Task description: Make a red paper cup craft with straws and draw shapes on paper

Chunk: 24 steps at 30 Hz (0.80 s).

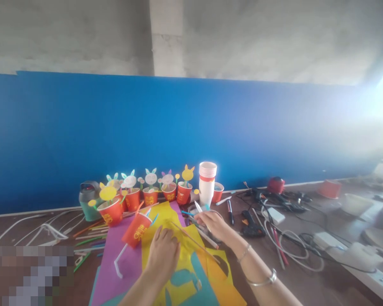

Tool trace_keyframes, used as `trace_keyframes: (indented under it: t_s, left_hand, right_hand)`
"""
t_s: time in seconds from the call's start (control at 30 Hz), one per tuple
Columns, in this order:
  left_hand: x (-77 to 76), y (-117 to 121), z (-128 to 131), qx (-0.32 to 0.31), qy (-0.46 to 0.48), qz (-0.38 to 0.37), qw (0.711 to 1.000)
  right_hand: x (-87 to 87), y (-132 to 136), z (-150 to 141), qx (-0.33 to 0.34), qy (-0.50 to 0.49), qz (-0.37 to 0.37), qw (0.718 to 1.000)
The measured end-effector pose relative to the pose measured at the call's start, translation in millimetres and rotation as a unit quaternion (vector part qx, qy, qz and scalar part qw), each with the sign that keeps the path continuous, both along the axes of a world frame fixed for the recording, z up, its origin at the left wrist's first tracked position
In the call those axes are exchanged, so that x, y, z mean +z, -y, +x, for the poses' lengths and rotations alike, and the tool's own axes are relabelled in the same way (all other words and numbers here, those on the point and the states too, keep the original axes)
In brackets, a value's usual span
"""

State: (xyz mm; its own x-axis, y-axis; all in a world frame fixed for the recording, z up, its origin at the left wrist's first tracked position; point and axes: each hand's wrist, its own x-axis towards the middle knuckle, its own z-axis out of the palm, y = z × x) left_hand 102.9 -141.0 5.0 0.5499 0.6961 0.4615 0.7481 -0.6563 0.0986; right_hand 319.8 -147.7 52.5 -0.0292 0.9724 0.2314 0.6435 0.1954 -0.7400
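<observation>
My left hand rests on the yellow paper with its fingers curled in; whatever they may hold is hidden. A tilted red paper cup lies just left of it, with blue and white pieces at its mouth and a bent white straw below. My right hand is closed on a white pen-shaped stick, whose pointed end shows above the fingers. Between my hands, a thin brown stick lies across the yellow paper. Teal cut paper lies near my left wrist.
Several red cups with paper animal faces stand along the blue partition. A stack of white cups rises behind my right hand. To the right lie a black glue gun, a marker, cables and a power strip.
</observation>
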Motion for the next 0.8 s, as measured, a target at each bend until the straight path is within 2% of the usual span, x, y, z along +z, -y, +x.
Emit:
trace_keyframes:
  t_s: [0.13,0.27,0.43,0.6,0.8]
  left_hand:
    - [-0.3,1.8,2.4,0.0,0.004,-0.009,1.0]
    - [2.2,3.5,5.3,0.01,-0.01,-0.04,0.999]
    - [1.6,2.9,5.4,0.013,-0.012,-0.059,0.998]
    - [1.1,1.6,5.6,0.014,-0.02,-0.064,0.998]
    - [0.8,0.4,5.5,0.009,0.005,-0.047,0.999]
  right_hand:
    - [-11.0,0.6,-13.1,-0.02,0.114,0.013,0.993]
    - [-11.3,-5.9,-34.3,-0.043,0.258,0.031,0.965]
    - [-13.2,-29.3,-49.9,-0.015,0.359,0.025,0.933]
    - [-22.3,-41.6,-53.2,0.005,0.409,0.02,0.912]
    - [-22.3,-42.9,-48.4,-0.007,0.381,0.039,0.924]
